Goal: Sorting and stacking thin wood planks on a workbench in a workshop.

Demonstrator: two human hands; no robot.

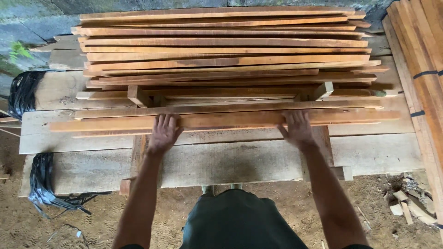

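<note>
Where planks pile: hands (pixel 164 133) on slat (pixel 221 121).

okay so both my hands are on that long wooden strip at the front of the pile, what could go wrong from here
1. The left hand and right hand are bare on a rough-sawn long strip; splinters seem likely if they slide along it.
2. The stacked strips lie loosely and unevenly; dragging the front one could shift its neighbours.
3. The strip's ends reach well beyond both hands, so it may sag or swing.

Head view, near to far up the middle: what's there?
Dark green shorts → sandy dirt floor → wide pale grey board → long reddish wooden slat under both hands → stack of reddish wooden slats.
</note>
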